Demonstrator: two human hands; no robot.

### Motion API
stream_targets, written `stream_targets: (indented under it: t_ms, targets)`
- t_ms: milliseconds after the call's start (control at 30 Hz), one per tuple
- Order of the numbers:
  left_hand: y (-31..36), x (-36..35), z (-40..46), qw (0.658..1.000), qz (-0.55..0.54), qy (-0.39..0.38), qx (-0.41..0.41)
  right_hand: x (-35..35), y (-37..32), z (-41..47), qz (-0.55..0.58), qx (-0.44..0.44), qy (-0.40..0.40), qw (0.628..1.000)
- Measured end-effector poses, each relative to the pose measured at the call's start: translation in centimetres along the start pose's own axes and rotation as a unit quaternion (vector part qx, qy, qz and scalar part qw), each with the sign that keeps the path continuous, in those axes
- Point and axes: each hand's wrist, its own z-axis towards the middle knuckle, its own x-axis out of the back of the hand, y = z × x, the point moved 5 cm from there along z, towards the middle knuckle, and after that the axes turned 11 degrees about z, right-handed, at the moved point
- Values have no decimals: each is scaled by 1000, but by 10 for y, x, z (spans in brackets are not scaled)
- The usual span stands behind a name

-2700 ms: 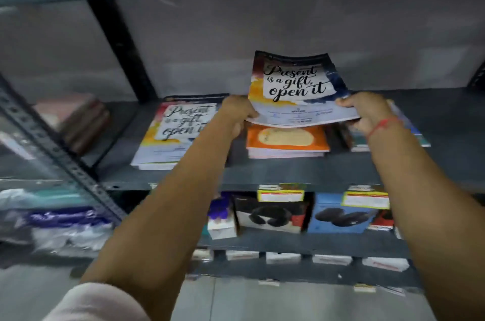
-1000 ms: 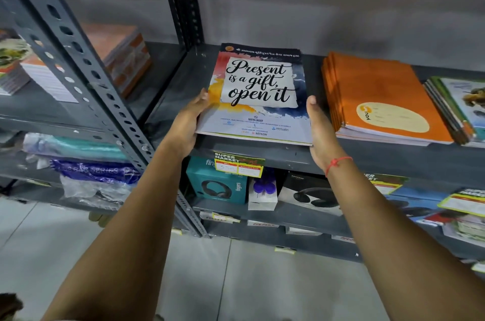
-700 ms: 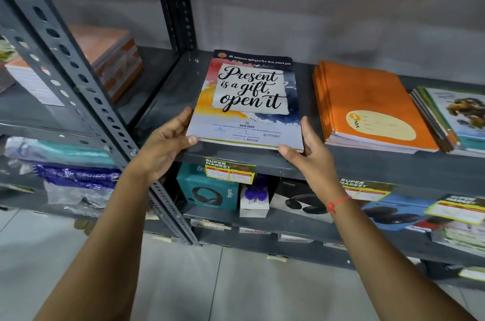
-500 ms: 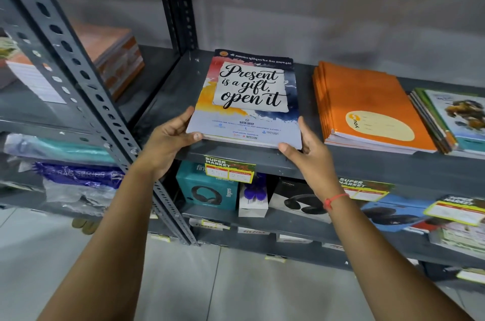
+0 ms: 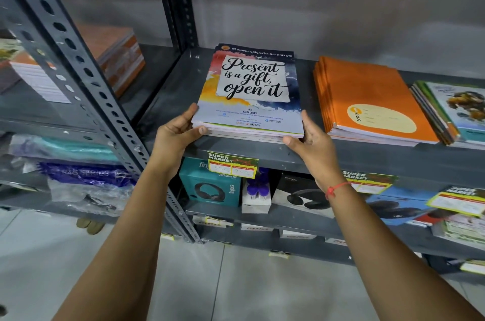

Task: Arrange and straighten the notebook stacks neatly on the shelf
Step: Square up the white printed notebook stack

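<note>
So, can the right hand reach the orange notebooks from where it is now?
Probably yes. The right hand rests at the printed stack's corner; the orange notebooks lie just beside it, nothing between.

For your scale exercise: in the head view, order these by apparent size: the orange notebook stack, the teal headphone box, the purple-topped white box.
1. orange notebook stack, largest
2. teal headphone box
3. purple-topped white box, smallest

Both boxes are partly hidden.

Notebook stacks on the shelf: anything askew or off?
Mostly tidy. The "Present is a gift" stack lies flat, both hands at its front corners: left hand, right hand. The orange stack is fanned, lower books stepping out along its left edge. The stack at far right fans the same way.
</note>
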Motion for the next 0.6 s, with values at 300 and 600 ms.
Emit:
stream_targets:
  t_ms: [300,600]
  targets:
    - [-1,3,6,999,-4,54,0,0,7,3,7,-1,19,1000]
    - [-5,-1,11,998,-8,67,8,-2,4,1,0,-4,33,999]
